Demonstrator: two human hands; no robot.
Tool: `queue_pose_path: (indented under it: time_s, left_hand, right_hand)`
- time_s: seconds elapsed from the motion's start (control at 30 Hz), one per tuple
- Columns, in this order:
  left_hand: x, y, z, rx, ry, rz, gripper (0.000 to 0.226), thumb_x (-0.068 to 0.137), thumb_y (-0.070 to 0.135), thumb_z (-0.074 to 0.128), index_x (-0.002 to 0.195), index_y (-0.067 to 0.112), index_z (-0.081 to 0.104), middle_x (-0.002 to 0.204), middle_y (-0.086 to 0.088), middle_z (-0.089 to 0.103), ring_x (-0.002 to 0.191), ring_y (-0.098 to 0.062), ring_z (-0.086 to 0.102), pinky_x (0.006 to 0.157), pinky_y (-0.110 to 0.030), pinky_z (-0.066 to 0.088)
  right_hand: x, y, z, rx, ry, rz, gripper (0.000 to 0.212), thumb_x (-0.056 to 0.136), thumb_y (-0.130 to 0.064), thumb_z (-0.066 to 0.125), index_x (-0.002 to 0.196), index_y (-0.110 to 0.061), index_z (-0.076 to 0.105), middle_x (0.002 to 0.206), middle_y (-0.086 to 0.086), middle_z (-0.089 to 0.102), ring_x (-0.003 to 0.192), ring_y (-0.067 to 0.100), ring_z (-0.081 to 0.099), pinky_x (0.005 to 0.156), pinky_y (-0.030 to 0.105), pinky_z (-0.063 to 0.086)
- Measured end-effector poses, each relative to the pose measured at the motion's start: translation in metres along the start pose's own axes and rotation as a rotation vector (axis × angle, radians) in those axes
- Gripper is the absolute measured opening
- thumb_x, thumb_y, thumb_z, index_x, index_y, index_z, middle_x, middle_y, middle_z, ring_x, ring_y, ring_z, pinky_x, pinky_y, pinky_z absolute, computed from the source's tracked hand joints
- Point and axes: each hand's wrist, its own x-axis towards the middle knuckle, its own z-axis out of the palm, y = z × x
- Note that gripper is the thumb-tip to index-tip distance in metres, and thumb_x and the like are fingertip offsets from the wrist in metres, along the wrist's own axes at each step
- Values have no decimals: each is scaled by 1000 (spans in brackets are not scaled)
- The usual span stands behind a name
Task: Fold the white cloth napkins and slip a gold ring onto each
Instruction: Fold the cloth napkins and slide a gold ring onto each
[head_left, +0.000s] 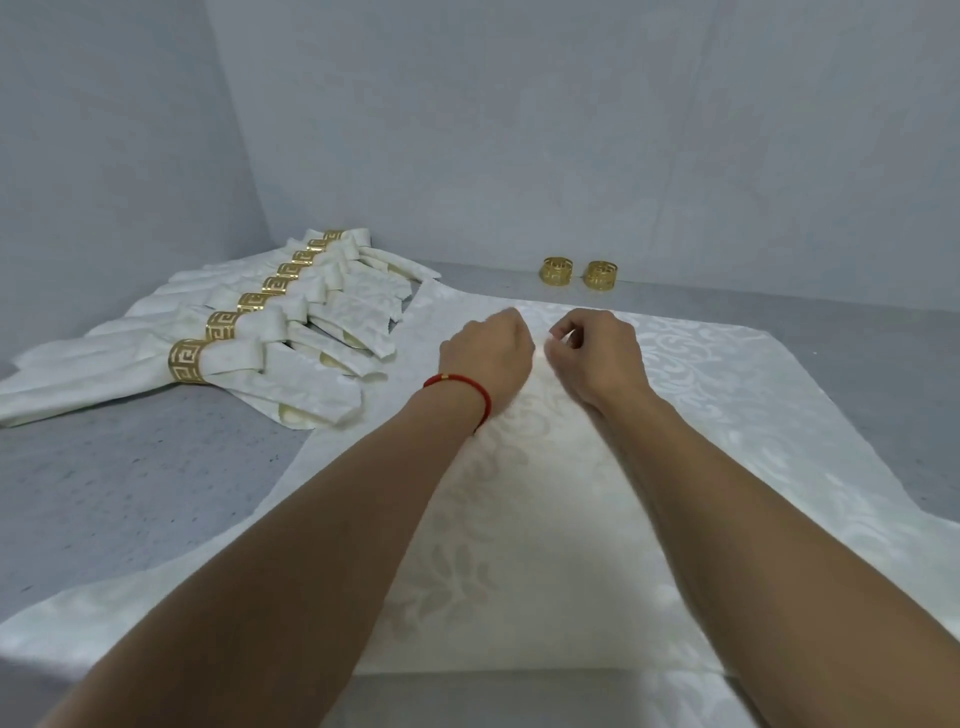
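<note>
Both hands, left hand (485, 347) and right hand (595, 353), pinch the flat napkin (545, 519) in a narrow grip near its centre, the spare gold rings (579, 272) lying at twelve o'clock, nearer the right.

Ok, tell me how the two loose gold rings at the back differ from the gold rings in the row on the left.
The two loose gold rings are empty and stand on the bare grey table; the gold rings in the row each hold a folded napkin. The loose pair sits side by side at the far edge; the row runs front to back, overlapping. All look like the same gold cut-out band.
</note>
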Motion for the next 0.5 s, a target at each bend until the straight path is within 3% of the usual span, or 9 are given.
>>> queue_pose_path:
  time_s: [0.07,0.2,0.27,0.37,0.5]
  left_hand:
    - [5,0,6,-84,90,-38,19,92,24,39,91,26,57,87,4,71,92,-25,61,88,-46,48]
    - [4,-1,17,-136,138,8,23,98,23,43,108,25,64,90,2,73,95,-23,62,90,-45,48]
    - [6,-3,17,-111,148,43,26,100,24,44,111,26,67,95,3,73,99,-23,62,92,-46,47]
    - [9,-2,19,17,146,103,26,100,23,45,106,24,70,102,3,68,101,-23,60,90,-44,47]
    - [9,2,21,199,141,122,24,99,27,49,97,27,72,102,-2,53,100,-24,53,79,-37,40]
  right_hand:
    - [-2,2,-6,16,-25,-33,11,86,-18,67,79,-26,70,75,-10,67,76,16,66,70,36,57]
    - [-3,6,-13,-15,-94,-71,14,82,-14,67,78,-25,74,75,-11,70,77,15,67,75,38,60]
    - [-1,6,-18,0,-142,-73,19,84,-11,66,80,-25,78,77,-12,71,79,12,68,72,32,58]
    - [1,7,-27,15,-212,-81,24,91,-10,62,91,-23,82,86,-12,71,86,5,64,68,11,45]
    - [4,10,-31,25,-278,-85,20,95,-17,65,92,-26,83,88,-15,72,86,1,63,66,8,41]
